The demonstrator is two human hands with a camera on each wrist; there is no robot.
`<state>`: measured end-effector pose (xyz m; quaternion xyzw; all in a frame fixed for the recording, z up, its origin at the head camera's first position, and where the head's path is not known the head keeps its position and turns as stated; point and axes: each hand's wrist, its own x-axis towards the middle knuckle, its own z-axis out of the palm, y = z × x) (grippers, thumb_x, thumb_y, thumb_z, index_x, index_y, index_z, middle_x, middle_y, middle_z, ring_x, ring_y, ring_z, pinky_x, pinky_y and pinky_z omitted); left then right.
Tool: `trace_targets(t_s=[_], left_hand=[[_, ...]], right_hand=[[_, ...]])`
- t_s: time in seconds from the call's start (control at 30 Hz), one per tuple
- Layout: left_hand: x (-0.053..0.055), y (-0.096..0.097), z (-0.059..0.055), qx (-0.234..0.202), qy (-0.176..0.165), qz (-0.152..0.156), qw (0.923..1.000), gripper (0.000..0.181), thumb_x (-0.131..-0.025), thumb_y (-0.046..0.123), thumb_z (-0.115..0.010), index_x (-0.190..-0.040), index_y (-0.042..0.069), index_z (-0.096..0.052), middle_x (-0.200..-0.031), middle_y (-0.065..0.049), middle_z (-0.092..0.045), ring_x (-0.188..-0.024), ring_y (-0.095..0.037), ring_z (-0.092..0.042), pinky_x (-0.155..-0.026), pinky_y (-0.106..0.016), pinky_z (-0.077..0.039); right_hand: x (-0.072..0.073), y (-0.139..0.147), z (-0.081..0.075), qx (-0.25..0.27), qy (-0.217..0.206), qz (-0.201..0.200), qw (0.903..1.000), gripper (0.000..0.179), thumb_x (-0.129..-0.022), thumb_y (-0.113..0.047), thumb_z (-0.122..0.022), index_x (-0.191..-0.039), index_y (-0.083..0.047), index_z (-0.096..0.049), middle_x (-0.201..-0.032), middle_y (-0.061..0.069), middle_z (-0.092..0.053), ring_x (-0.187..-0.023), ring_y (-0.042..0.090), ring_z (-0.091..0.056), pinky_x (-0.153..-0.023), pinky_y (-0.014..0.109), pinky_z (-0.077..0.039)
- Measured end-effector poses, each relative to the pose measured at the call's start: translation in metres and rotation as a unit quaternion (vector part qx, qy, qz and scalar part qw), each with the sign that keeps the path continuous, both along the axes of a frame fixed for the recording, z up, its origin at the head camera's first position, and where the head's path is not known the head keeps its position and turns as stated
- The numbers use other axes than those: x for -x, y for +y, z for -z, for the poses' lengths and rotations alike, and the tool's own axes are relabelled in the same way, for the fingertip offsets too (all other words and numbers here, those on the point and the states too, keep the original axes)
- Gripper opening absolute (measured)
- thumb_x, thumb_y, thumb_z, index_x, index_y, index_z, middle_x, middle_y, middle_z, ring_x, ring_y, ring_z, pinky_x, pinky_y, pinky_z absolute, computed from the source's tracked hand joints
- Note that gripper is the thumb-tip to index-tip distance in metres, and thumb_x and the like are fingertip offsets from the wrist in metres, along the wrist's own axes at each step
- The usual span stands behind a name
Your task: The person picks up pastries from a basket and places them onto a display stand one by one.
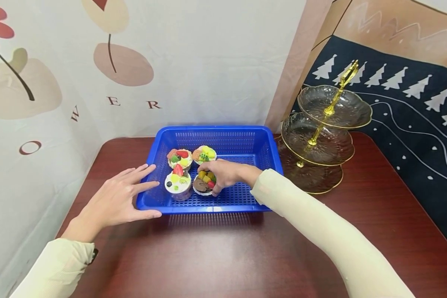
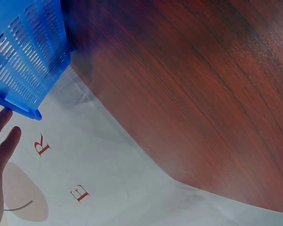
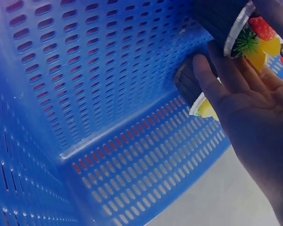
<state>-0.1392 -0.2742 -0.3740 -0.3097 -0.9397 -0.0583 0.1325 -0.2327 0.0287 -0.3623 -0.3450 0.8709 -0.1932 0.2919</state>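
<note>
A blue perforated plastic basket (image 1: 217,209) holds several toy dessert cups, grouped in its left half. My right hand (image 1: 226,173) reaches inside and grips a cup topped with chocolate swirl and fruit (image 1: 201,186), thumb on the near side, fingers at the far side. In the right wrist view, that cup's dark fluted wall (image 3: 221,19) shows between thumb and fingers. Left of it stands a white cream cup (image 1: 177,185); behind are a strawberry-topped cup (image 1: 180,158) and a yellow-fruit cup (image 1: 204,154). My left hand (image 1: 115,200), fingers spread, rests at the basket's left rim.
A three-tier smoked-glass stand (image 1: 316,145) with a gold post and rims stands right of the basket. The reddish-brown table (image 1: 216,256) has rounded back corners. Behind it hangs a pale printed cloth (image 1: 208,66), with a dark tree-patterned cloth (image 1: 398,120) at the right.
</note>
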Motion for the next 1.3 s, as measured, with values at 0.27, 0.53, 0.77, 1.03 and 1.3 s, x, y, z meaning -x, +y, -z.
trace_targets(t_s=[0.27,0.53,0.77,1.03,1.3], left_hand=[[0.000,0.000,0.001,-0.001,-0.003,-0.009,1.0000,0.080,-0.064,0.078,-0.073,-0.115,0.016,-0.076,-0.146,-0.013,-0.053,-0.131,-0.039,-0.051,-0.103,-0.058,-0.043],[-0.002,0.002,0.001,0.001,-0.013,-0.015,0.9998,0.080,-0.064,0.077,-0.073,-0.116,0.016,-0.076,-0.147,-0.012,-0.052,-0.132,-0.039,-0.050,-0.101,-0.059,-0.045],[-0.002,0.002,0.000,0.007,-0.017,-0.016,0.9997,0.080,-0.065,0.077,-0.072,-0.117,0.016,-0.075,-0.146,-0.013,-0.053,-0.132,-0.039,-0.050,-0.102,-0.059,-0.044],[-0.003,0.002,0.000,0.005,-0.015,-0.022,0.9996,0.079,-0.064,0.075,-0.074,-0.116,0.016,-0.076,-0.147,-0.012,-0.052,-0.132,-0.039,-0.050,-0.101,-0.060,-0.044],[-0.002,0.001,0.000,-0.001,-0.010,-0.017,0.9998,0.078,-0.064,0.075,-0.075,-0.115,0.016,-0.076,-0.147,-0.012,-0.052,-0.133,-0.038,-0.049,-0.101,-0.059,-0.045]], right_hand=[[0.000,-0.001,0.002,-0.006,0.011,-0.005,0.9999,0.082,-0.078,-0.011,-0.086,-0.148,-0.011,-0.043,-0.138,0.009,-0.054,-0.123,0.022,-0.052,-0.106,0.036,-0.044],[0.001,-0.003,0.004,0.009,0.041,-0.006,0.9991,0.073,-0.078,-0.010,-0.085,-0.142,-0.006,-0.049,-0.129,0.007,-0.059,-0.113,0.018,-0.056,-0.100,0.030,-0.047],[0.001,-0.004,-0.006,0.026,0.061,0.006,0.9978,0.073,-0.079,-0.016,-0.086,-0.142,-0.005,-0.051,-0.125,0.006,-0.062,-0.107,0.016,-0.057,-0.094,0.028,-0.049],[0.000,-0.002,-0.025,0.022,0.098,0.015,0.9949,0.076,-0.079,-0.025,-0.086,-0.144,-0.006,-0.050,-0.132,0.005,-0.061,-0.111,0.015,-0.057,-0.096,0.027,-0.049],[-0.002,0.006,-0.043,0.038,0.095,0.031,0.9943,0.076,-0.076,-0.024,-0.088,-0.142,-0.007,-0.053,-0.128,0.004,-0.062,-0.107,0.015,-0.057,-0.093,0.026,-0.051]])
